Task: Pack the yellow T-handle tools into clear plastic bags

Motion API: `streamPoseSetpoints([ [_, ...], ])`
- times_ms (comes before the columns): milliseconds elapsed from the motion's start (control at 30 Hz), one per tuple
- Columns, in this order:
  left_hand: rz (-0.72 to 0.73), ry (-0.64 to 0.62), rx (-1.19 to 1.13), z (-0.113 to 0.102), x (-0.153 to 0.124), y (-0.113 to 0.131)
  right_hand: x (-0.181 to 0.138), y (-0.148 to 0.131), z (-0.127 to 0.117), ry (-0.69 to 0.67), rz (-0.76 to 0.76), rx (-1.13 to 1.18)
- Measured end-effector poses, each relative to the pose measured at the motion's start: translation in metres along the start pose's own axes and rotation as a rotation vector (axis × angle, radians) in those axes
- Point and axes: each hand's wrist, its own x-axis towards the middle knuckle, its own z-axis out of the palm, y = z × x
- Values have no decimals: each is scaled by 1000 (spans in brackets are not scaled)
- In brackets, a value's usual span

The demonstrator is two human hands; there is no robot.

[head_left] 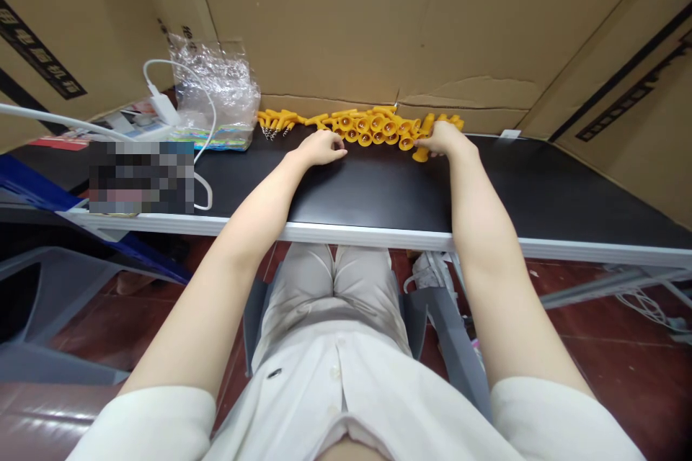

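Orange-yellow plastic pieces on a black tabletop, white-edged; brown cardboard; seemingly clear bag.

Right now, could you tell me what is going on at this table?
A seated person reaches both bare hands to small orange plastic parts heaped along the far edge of the black table. The left hand rests on the tabletop beside the heap; the right hand lies on its right end. Whether either grips anything is unclear. A clear plastic bag and a white charger with its cable lie to the left.
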Motion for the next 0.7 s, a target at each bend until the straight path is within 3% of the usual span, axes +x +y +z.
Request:
streamPoseSetpoints([
  [167, -42, 76, -27, 1, 3, -6, 1, -12, 8, -35, -178, 74],
  [433, -379, 375, -10, -17, 1, -47, -2, -17, 8, -50, -250, 125],
  [567, -491, 377, -8, -17, -4, -69, -2, -17, 7, -54, -242, 121],
  [700, -558, 331, -13, -12, -7, -76, 0, -16, 9, -46, -237, 102],
])
